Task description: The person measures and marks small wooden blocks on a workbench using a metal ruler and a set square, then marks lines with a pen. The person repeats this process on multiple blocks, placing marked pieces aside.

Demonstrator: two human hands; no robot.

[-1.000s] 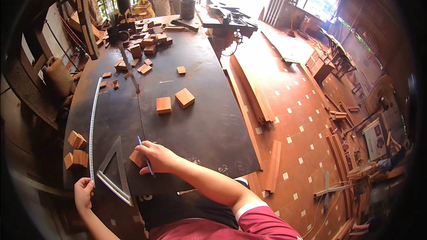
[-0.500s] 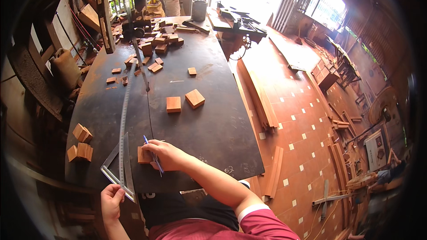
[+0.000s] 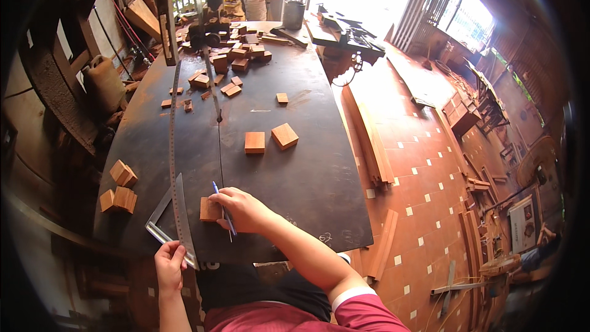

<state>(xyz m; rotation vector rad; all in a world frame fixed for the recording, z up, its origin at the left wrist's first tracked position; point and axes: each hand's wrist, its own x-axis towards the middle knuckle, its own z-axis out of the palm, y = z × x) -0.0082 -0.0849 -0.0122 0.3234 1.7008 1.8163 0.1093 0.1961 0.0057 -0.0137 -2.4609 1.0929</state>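
Your long ruler (image 3: 173,147) has shifted inward — a second ago it lay to the left of the metal square (image 3: 158,232); now it passes over it, and your left hand (image 3: 170,264) has come across too. That hand is closed on the ruler's near end, thumb against fingers; the far end points up the dark table (image 3: 295,190), left of the saw blade (image 3: 212,89).

Your right hand (image 3: 239,209) is partly curled, gripping a blue pen (image 3: 231,224) and resting against a wooden block (image 3: 209,209) just beside the square. Whether the fingers also clasp that block, you can't tell from here.

As I judge it, you're at the handling-and-placing step with the ruler; a next move calls for a steady left pinch and keeping its length clear of the blade.

Farther out sit two loose blocks (image 3: 255,142), a small cluster at the left edge (image 3: 126,199) — and a heap of offcuts (image 3: 239,63) beyond the blade.
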